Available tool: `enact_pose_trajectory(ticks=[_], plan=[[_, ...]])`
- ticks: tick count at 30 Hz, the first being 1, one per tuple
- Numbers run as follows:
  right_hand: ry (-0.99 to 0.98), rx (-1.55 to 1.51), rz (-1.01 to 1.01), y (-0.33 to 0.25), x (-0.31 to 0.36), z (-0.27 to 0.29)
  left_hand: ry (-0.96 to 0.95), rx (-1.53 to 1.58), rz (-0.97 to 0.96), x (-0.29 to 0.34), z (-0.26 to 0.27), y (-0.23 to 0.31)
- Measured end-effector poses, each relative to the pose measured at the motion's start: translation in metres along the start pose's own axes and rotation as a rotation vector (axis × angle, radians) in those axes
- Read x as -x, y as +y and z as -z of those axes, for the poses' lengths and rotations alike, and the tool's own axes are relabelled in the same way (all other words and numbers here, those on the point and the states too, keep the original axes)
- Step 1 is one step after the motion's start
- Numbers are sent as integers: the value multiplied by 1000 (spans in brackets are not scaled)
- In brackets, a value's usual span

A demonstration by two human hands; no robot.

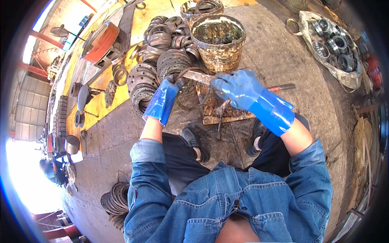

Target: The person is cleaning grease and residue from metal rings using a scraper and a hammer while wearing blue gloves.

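Note:
My left hand (165, 97), in a blue rubber glove, is closed on the near left edge of a thin dark metal ring (190, 109). In my right hand (241, 90), gloved the same way, is a flat greasy scraper blade (197, 77). The blade points left and lies across the ring's upper part, its tip close to my left fingers. Below the hands is a grimy wooden block (229, 117), with a dark-handled tool (220, 123) against it. Stacked drilled metal rings (142, 83) stand just left and beyond my left hand.
A grease-coated bucket (219, 54) stands beyond my hands, with another bucket (188, 16) behind it. Loose metal rings (160, 38) are heaped to its left. A red-handled tool (281, 87) lies right. A white sack (312, 32) holds bearings. More rings (117, 198) lie behind my left elbow.

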State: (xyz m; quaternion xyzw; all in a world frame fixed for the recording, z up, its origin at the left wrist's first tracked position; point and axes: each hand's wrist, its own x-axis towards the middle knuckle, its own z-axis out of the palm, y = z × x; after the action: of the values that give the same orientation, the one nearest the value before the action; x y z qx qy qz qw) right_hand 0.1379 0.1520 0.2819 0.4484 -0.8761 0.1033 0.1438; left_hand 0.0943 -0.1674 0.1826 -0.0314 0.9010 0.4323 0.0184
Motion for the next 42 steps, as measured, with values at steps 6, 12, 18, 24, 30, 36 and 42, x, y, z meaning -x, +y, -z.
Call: enact_pose_trajectory(ticks=[6, 12, 18, 24, 30, 36, 42], plan=[[53, -375, -228, 34, 4, -12, 2, 291, -64, 21, 6, 23], [-12, -883, -659, 59, 11, -34, 67, 426, -36, 44, 12, 63], [-219, -841, -792, 62, 3, -7, 145, 352, 101, 60, 32, 94], [-154, -877, -865, 54, 9, 13, 323, 653, 72, 58, 31, 107], [12, -1342, -911, 57, 15, -14, 431, 705, 32, 47, 35, 120], [146, -1526, -1077, 55, 10, -23, 398, 867, 17, 28, 43, 77], [163, -1641, -1210, 62, 7, -33, 419, 844, 29, 35, 41, 76]])
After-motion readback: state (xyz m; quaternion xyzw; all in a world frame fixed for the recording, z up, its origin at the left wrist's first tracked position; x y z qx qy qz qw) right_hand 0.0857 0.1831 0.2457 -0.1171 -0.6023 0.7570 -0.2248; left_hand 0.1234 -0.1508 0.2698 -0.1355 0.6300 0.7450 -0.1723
